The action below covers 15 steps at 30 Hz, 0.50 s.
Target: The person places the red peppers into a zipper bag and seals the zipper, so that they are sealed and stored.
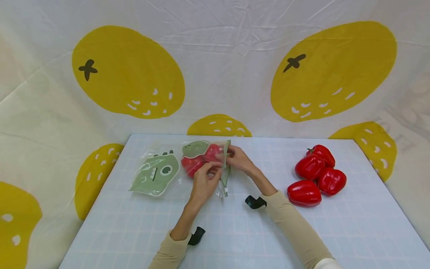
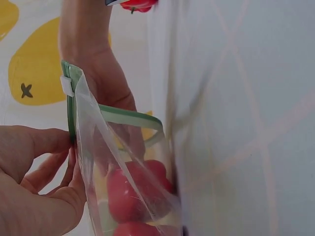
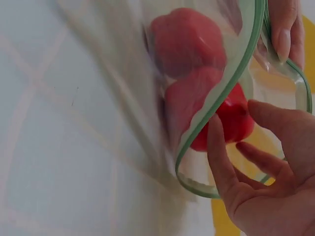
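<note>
A clear zip bag (image 1: 178, 188) with a green dinosaur print lies on the table, its green-rimmed mouth toward the right. Inside are two red bell peppers, one deeper (image 3: 187, 42) and one near the mouth (image 3: 236, 118). My left hand (image 1: 205, 181) pinches the near side of the bag's rim between thumb and fingers, holding the mouth apart. Through that mouth reaches my right hand (image 1: 239, 160), its fingers spread and the fingertips at the end of the nearer pepper. A white slider (image 2: 67, 86) sits on the zip rim.
Several more red bell peppers (image 1: 309, 167) are grouped at the table's right side. The table (image 1: 231, 231) has a pale checked cover. Behind it hangs a white cloth (image 1: 228, 74) with yellow fruit prints. Black wrist mounts (image 1: 255, 202) project from both sleeves.
</note>
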### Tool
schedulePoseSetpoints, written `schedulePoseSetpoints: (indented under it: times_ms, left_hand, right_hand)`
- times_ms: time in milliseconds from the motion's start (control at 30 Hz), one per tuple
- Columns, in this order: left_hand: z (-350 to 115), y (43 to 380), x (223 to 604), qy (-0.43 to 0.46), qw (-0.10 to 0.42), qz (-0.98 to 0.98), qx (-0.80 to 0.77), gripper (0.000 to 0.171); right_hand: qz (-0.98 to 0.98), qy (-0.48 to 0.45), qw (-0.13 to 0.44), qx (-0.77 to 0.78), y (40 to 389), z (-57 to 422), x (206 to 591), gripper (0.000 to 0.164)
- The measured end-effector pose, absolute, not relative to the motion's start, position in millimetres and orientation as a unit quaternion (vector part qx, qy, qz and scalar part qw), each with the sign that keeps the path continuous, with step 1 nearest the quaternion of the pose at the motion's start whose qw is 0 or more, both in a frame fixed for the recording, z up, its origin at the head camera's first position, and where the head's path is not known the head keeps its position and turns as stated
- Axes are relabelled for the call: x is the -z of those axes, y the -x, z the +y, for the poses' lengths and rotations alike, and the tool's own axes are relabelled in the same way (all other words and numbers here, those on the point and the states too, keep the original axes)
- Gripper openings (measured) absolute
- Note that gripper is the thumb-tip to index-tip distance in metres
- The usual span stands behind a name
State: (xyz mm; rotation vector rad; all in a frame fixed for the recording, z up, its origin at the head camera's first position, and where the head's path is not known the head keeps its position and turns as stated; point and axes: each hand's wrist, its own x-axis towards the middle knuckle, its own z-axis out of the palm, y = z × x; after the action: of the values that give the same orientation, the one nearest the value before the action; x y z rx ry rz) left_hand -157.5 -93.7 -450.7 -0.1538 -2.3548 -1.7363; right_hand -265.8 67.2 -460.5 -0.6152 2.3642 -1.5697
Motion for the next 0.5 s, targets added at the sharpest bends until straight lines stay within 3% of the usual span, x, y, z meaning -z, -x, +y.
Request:
schedulePoseSetpoints:
  times_ms: [500]
  left_hand:
    - [-94.8,157.3,449.8,0.059,0.095,-0.81,0.575,0.018]
  right_hand:
    - [0.784,0.232,0.141,0.558,265.1,53.9,463.7,0.046]
